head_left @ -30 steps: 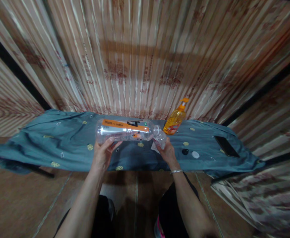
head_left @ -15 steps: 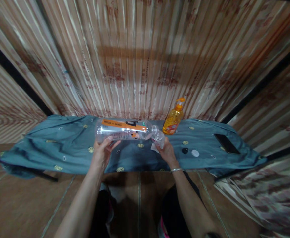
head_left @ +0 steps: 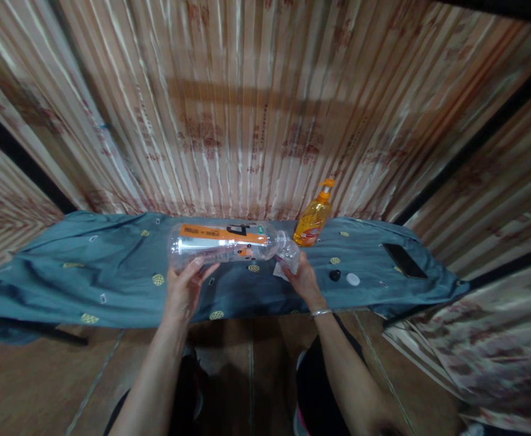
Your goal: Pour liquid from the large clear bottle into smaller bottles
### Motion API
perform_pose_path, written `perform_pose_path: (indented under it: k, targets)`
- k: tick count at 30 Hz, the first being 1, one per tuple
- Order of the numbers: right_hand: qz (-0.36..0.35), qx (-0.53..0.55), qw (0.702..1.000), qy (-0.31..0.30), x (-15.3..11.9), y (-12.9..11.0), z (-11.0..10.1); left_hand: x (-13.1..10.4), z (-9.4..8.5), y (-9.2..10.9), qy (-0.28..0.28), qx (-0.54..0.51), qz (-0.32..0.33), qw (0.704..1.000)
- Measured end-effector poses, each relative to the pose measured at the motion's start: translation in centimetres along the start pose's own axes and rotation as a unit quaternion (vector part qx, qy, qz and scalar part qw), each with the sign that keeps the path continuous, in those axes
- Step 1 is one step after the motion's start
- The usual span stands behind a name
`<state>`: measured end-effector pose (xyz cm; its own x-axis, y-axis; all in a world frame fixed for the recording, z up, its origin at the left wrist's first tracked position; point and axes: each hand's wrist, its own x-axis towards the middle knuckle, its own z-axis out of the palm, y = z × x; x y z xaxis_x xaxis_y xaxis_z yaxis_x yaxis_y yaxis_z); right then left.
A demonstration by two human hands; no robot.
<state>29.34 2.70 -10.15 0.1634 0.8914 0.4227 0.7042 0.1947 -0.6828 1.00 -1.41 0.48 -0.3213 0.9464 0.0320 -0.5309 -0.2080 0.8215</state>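
A large clear plastic bottle (head_left: 222,243) with an orange label lies on its side above the cloth, its neck pointing right. My left hand (head_left: 186,284) grips its base end from below, thumb against the side. At the neck, my right hand (head_left: 302,278) is closed on a crumpled piece of clear plastic (head_left: 287,257), which covers part of the bottle's mouth. Whether the right fingers also touch the bottle is hidden. Just behind the right hand stands an orange pump bottle (head_left: 313,218) of yellow liquid.
A blue-green patterned cloth (head_left: 124,272) covers the narrow table. Right of my hands lie a small black cap (head_left: 335,275), a white round lid (head_left: 353,279) and a black phone (head_left: 404,260). A pleated curtain (head_left: 247,121) hangs behind, with dark poles (head_left: 474,139) at the sides.
The view has shifted slightly, so the table and its things appear a little further left. Both hands keep the same hold on the bottle and the plastic.
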Motion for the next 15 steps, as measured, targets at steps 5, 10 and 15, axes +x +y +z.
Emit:
perform_pose_path:
  k: [5,10,15]
  targets:
    - [-0.007,-0.003,1.000,-0.004,-0.1,0.2,0.0,0.1,-0.3,-1.0,0.016,-0.016,-0.009,1.000]
    - [0.011,-0.004,1.000,-0.008,0.0,0.3,-0.4,0.4,-0.2,-1.4,0.009,-0.021,-0.013,1.000]
    - [0.021,-0.026,0.999,-0.022,0.5,-0.2,-1.0,0.4,0.0,-1.2,0.002,-0.034,-0.009,0.999]
